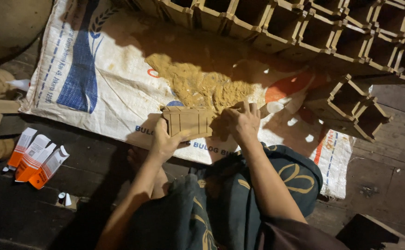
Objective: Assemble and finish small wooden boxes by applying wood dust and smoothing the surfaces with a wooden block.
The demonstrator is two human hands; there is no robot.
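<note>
Slatted wooden panel (186,121), just below the sawdust pile (202,85), looks light, stiff and rough-edged; left hand (165,141) clasps its lower-left edge, right hand (242,122) presses closed at its right end.

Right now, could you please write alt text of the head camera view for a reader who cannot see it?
A seated person's left hand holds a grooved wooden piece while the right hand rests beside it, over a pile of sawdust on a white woven sack. Square wooden frames lie beyond; orange-and-white cartons lie left.
</note>
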